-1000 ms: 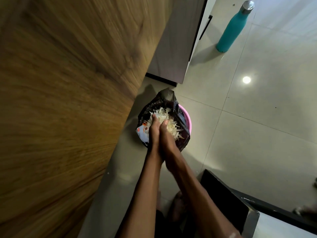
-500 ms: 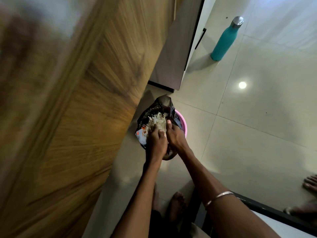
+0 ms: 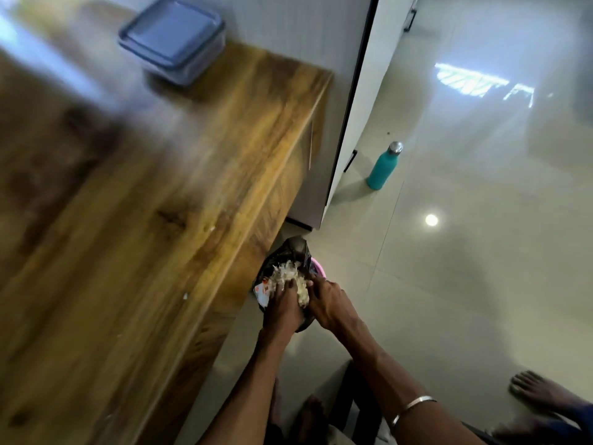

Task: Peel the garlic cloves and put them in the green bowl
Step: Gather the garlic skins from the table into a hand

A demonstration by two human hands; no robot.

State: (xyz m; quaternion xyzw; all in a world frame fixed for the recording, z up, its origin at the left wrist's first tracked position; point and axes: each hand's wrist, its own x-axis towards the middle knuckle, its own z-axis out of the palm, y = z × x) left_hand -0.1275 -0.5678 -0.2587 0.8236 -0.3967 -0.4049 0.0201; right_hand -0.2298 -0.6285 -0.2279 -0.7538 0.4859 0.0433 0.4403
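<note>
A heap of pale garlic skins (image 3: 284,275) lies in a black bag lining a pink bin (image 3: 318,268) on the floor, beside the wooden table. My left hand (image 3: 281,308) reaches down into the bin with its fingers laid on the skins. My right hand (image 3: 332,303) is next to it, a little apart, fingertips bent against the right side of the heap. A metal bangle sits on my right forearm. No green bowl and no garlic cloves are in view.
The wooden table (image 3: 154,200) fills the left, with a lidded plastic box (image 3: 171,40) at its far end. A teal bottle (image 3: 383,167) stands on the tiled floor by a cabinet. Bare feet (image 3: 532,393) show at the lower right.
My hands, pressed together over the bin a second ago, have parted and now rest on the skins. The view has tilted up, showing the tabletop and the box.
</note>
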